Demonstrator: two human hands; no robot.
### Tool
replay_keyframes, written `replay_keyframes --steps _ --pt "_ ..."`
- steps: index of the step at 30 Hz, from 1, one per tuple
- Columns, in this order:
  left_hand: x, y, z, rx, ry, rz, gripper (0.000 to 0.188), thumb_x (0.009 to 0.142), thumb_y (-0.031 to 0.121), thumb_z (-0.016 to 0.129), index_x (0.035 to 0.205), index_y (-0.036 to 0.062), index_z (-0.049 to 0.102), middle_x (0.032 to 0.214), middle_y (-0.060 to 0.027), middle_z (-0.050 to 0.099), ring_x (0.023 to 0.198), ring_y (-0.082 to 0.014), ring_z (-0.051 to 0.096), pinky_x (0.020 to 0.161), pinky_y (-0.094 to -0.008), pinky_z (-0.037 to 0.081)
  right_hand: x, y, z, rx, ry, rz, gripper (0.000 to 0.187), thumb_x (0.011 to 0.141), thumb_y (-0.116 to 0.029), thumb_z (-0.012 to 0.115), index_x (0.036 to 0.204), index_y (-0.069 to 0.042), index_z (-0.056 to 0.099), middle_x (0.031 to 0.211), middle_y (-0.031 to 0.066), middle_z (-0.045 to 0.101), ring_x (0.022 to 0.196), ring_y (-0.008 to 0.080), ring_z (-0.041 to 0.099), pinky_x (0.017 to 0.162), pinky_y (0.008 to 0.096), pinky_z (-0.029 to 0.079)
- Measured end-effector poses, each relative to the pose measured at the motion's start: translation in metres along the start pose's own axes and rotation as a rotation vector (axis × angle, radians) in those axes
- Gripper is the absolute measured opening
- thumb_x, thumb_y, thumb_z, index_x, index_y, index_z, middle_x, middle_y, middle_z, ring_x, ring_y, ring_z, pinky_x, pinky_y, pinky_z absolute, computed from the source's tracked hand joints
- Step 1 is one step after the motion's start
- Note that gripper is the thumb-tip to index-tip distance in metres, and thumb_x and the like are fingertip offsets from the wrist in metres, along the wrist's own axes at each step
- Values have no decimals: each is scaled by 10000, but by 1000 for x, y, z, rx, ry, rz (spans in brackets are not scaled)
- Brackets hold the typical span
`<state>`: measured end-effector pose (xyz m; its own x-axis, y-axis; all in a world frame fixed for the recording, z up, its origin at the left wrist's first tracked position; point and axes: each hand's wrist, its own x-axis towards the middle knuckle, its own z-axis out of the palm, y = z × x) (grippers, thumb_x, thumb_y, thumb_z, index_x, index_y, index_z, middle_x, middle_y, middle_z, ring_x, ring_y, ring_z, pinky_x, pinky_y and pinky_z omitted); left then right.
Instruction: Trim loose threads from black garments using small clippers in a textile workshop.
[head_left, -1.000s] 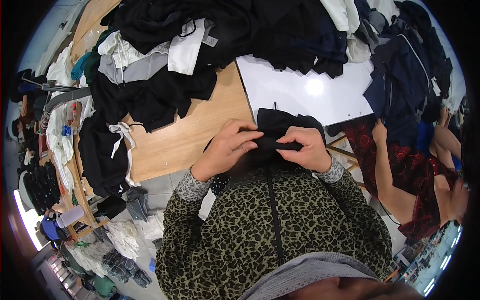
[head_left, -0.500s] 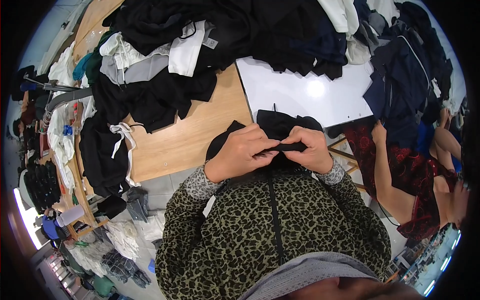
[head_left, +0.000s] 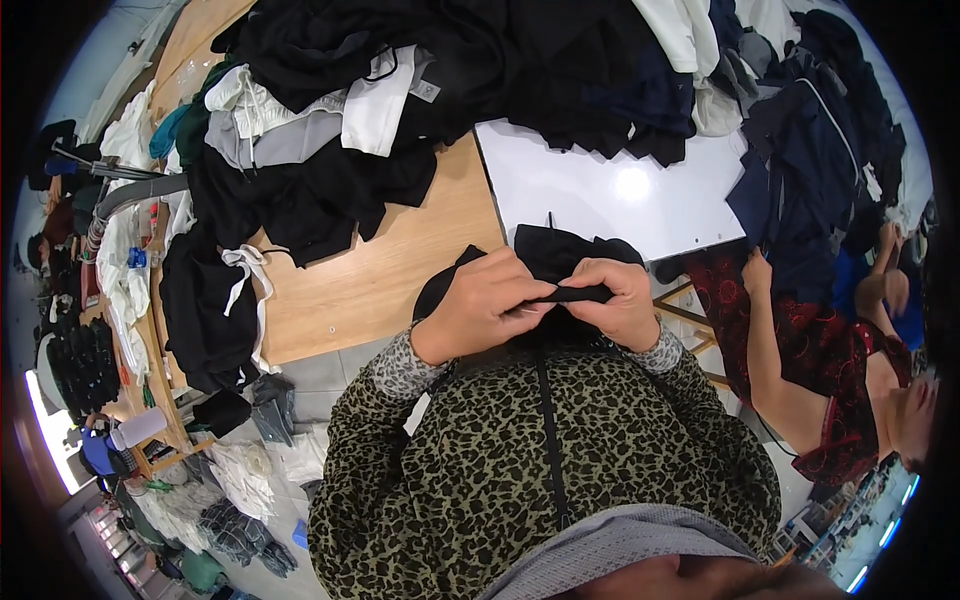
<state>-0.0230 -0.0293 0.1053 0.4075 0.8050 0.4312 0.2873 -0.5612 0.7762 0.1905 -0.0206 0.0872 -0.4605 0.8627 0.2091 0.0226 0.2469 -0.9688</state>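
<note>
Close to my chest, at the table's front edge, I hold a black garment (head_left: 575,250) between both hands. The fingers of my left hand (head_left: 490,303) are closed on its edge, thumb and fingertips pinched together. Just to the right, my right hand (head_left: 612,300) pinches the same edge, which looks folded or rolled between the two hands. My fingertips nearly meet. The rest of the garment lies bunched beyond my hands on the table, a thin dark cord sticking up from it. My fingers hide part of the pinched edge.
A wood-coloured tabletop (head_left: 330,300) adjoins a white tabletop (head_left: 600,195). Piles of black clothing (head_left: 310,195) cover the far side, with white shorts (head_left: 378,110) among them. At the right a co-worker in a red-patterned garment (head_left: 740,330) handles dark navy clothing (head_left: 790,190).
My hands stay at nearly the same place, still pinching the black garment's edge, with slight finger movement. The person at the right has shifted a little.
</note>
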Motion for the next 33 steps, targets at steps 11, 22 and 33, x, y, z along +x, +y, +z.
replay_keyframes --steps 11,22,33 --pt "-14 -20 -5 -558 -113 -706 145 824 44 670 948 -31 661 856 7 597 735 -43 523 663 -180 425 19 4 16 475 19 594 151 759 3 704 888 1 625 831 9 623 757 44 548 677 181 441" --pt "-26 -21 27 -357 226 -662 108 775 50 704 851 -6 651 794 -24 604 678 -98 545 607 -217 431 18 13 32 741 160 493 89 860 -21 600 940 3 570 1011 60 621 989 128 540 928 285 397" --pt "-5 -18 0 -322 85 -566 124 798 66 674 907 8 683 823 -53 621 720 -130 579 630 -242 450 19 12 16 517 -25 498 107 822 -24 642 906 5 582 883 37 632 853 95 566 790 227 446"
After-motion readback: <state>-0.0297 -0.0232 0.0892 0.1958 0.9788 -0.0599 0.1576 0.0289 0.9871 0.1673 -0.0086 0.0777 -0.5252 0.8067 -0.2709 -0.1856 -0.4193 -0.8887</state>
